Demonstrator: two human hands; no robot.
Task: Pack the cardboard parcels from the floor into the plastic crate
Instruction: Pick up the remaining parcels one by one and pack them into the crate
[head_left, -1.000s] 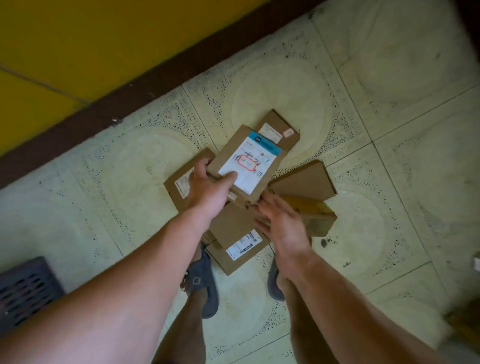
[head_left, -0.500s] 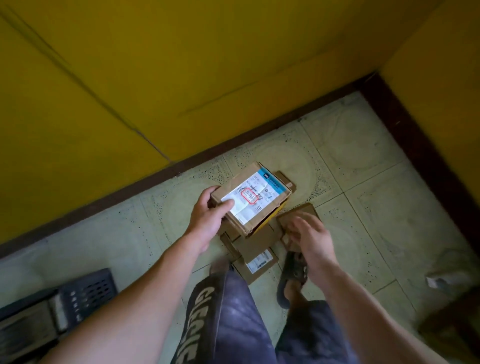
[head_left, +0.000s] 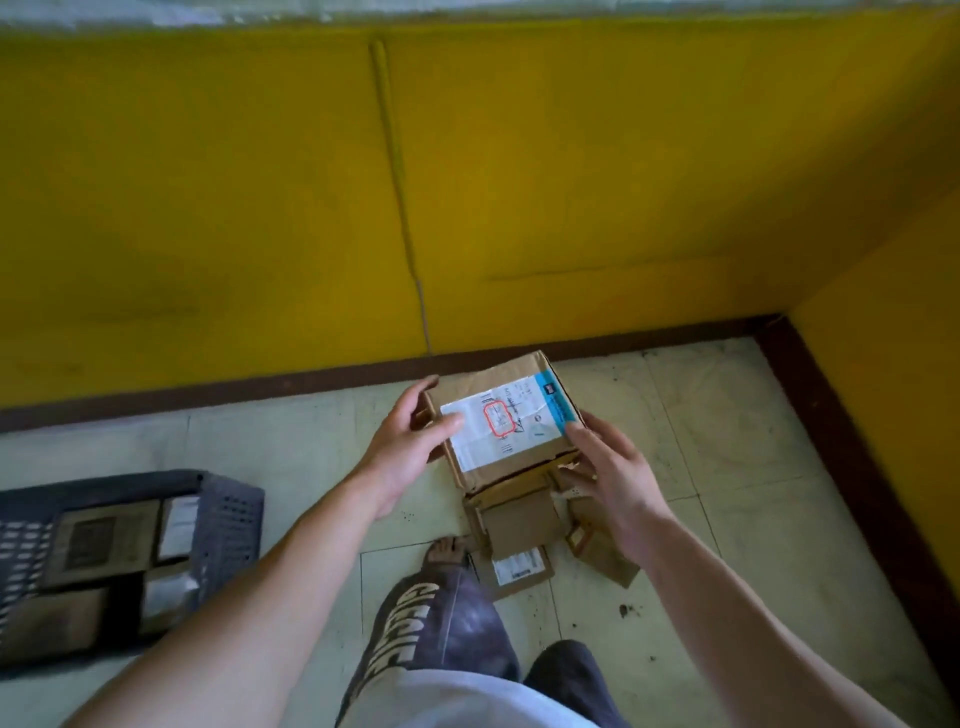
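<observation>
Far left I see the plastic crate (head_left: 228, 519) on the floor (head_left: 727, 493), dark grey w/ slotted walls, cut off by the frame edge. Inside it are several packed parcels (head_left: 98, 540), flat, some w/ white labels; they're blurred, so I can't count them for sure.

Moving right, my left hand (head_left: 410, 441) grips the left edge of the box (head_left: 511, 421): thumb lies across the top near the white label, fingers curl over the far left corner. The box is held up in the air, above the floor, approx level, label side up. The label (head_left: 506, 421) has a red rounded mark in the middle and a blue strip along its right end.

Right under the box sits the pile of parcels (head_left: 514, 540) on the floor, overlapping each other, one w/ a small barcode label facing up near my bare foot (head_left: 444, 553). My trouser leg (head_left: 441, 634) has pale lettering on it.

My right hand (head_left: 610, 467) grasps the box's near right corner, fingers spread along the right side and bottom edge. So both hands are closed on the same box.

Behind everything is a yellow wall (head_left: 519, 182) w/ a dark brown skirting strip (head_left: 208, 392), turning a corner at far right.
</observation>
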